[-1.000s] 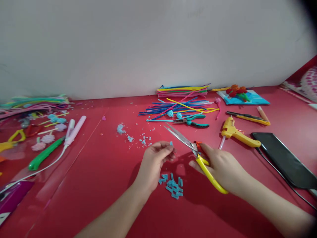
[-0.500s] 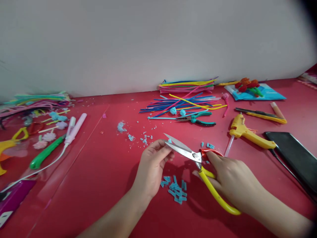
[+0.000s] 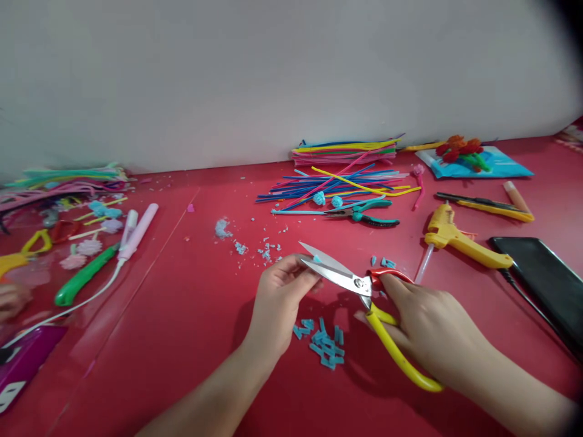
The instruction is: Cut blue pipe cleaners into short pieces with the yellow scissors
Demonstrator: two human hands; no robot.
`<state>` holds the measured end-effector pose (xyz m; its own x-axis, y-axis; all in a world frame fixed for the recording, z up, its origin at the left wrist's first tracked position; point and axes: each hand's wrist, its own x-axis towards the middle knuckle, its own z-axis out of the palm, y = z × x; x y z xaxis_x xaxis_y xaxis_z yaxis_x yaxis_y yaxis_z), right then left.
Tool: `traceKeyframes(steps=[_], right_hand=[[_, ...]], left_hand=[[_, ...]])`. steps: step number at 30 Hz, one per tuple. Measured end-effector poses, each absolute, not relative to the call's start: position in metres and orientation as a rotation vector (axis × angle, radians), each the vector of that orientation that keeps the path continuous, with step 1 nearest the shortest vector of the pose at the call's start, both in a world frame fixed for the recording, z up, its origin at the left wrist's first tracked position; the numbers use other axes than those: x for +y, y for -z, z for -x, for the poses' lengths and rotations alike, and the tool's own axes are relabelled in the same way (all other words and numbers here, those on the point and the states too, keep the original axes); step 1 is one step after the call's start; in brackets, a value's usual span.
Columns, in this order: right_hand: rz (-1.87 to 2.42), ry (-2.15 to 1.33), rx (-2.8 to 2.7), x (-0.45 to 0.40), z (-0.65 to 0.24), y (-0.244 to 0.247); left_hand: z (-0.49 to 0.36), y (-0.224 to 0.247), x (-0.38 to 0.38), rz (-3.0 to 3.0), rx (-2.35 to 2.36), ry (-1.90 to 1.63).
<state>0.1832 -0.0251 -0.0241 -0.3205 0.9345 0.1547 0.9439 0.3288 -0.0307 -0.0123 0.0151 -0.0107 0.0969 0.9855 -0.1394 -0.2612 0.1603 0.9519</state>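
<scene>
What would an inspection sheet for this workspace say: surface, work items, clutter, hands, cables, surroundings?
Surface: red tabletop, fluff scraps on it
Work items: scissors open, blue piece between the blades; cut strips nearby
Clutter: pliers, glue gun, loose coloured stems
Hands: left hand pinches blue piece; right hand grips scissors
Cables: white cable left, black cord at glue gun
Surroundings: pale wall behind; another person's hand far left

A glue gun (image 3: 460, 241) lies near a phone (image 3: 542, 276).
</scene>
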Motion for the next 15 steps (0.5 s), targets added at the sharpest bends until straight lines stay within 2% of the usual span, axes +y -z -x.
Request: traceKeyframes(steps=[15], right_hand=[[1.649,0.091,-2.463,-0.0249,-0.1865,0.0293]], left_hand=[[0.0177,0.0071,0.0235,-0.913,0.936,-1.217]])
